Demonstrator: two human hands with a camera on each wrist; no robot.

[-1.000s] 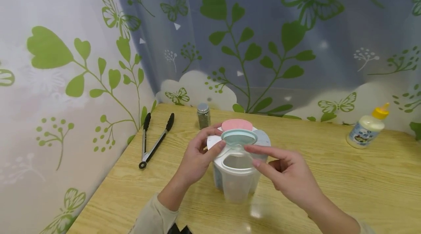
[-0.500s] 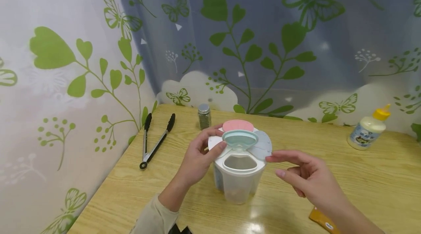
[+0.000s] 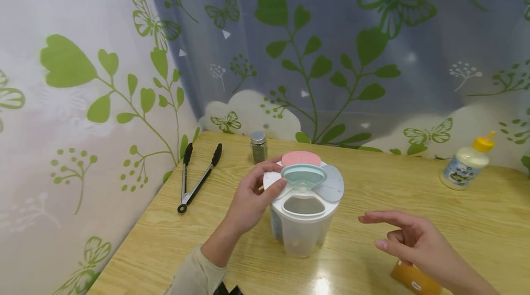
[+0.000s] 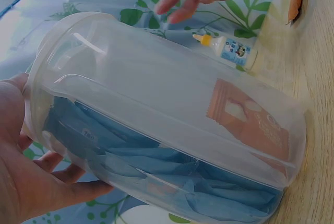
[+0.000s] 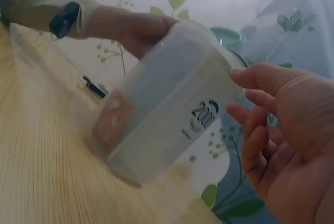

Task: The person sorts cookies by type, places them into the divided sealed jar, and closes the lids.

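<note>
A clear divided storage canister (image 3: 301,235) with a white lid stands upright on the table. Its mint-green flap (image 3: 304,176) is raised behind an uncovered opening; pink and grey-blue flaps lie flat. My left hand (image 3: 253,196) grips the lid's left side, thumb on top. Through the wall, the left wrist view shows blue packets (image 4: 156,166) in one compartment and an orange packet (image 4: 250,125) low in another. My right hand (image 3: 414,242) holds nothing, right of the canister, index finger extended and other fingers loosely bent. Partly beneath it lies another orange packet (image 3: 416,278).
Black-tipped metal tongs (image 3: 194,184) lie spread at the left of the table (image 3: 157,253). Behind the canister stands a small silver-capped jar (image 3: 258,148). A yellow-capped bottle (image 3: 463,166) is at the back right, before a patterned curtain (image 3: 327,46).
My right hand has moved away from the canister's opening, rightward and toward me, with the orange packet on the table coming into view. My left hand has kept its grip on the lid.
</note>
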